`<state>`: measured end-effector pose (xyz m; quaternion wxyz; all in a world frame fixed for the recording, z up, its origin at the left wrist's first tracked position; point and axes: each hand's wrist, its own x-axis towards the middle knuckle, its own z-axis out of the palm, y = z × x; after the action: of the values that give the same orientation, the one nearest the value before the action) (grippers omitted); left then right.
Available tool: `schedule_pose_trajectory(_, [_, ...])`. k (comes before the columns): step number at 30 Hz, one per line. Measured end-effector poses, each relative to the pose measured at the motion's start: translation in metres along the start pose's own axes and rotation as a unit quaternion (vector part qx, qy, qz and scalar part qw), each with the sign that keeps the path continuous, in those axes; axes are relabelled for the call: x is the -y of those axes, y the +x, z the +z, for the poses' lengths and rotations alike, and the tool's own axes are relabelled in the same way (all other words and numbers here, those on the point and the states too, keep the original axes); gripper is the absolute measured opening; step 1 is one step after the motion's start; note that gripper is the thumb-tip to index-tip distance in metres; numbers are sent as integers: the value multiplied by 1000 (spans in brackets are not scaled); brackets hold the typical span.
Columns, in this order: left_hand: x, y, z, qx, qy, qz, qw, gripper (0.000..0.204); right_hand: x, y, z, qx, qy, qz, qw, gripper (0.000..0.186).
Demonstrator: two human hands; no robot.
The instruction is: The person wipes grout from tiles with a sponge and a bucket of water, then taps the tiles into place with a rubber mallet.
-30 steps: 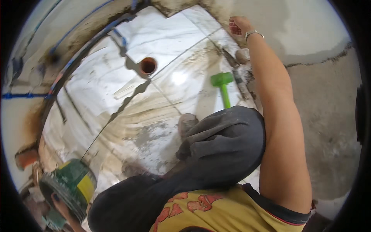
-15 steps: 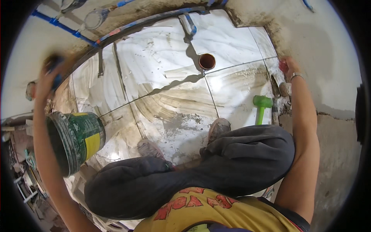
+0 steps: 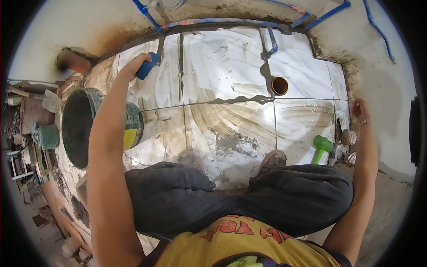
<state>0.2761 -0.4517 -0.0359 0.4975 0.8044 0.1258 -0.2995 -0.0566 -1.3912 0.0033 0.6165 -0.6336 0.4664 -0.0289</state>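
Note:
My left hand (image 3: 135,65) grips a blue block that looks like a sponge (image 3: 148,66), over the far left of the white tiled floor (image 3: 213,66). Below that arm a green bucket (image 3: 134,116) lies on its side, its mouth to the left, partly hidden by my forearm. My right hand (image 3: 362,110) is at the foot of the right wall with its fingers curled. Something reddish shows at those fingertips, too small to make out. Nearer to me, a green mallet (image 3: 322,143) lies on the tiles beside the right edge.
An open brown pipe end (image 3: 279,86) stands up from the floor amid dark wet streaks. Blue pipes (image 3: 222,20) run along the far wall. A stub of orange pipe (image 3: 80,64) juts out at the far left. Rubble (image 3: 349,137) lines the right edge; boards and scraps crowd the left.
My left hand has swung right with the blue sponge, from beside the left wall to above the tiles. The view has turned leftward. My right hand stays by the right wall.

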Motion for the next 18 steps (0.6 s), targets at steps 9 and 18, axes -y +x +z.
schedule_pose_trajectory(9, [89,-27,37,-33,277,272,921,78,-23,-14,5,-68,18,48,996,20])
schedule_pose_trajectory(18, [130,-116,107,127,440,370,808,54,-5,4,37,-47,-25,17,998,19])
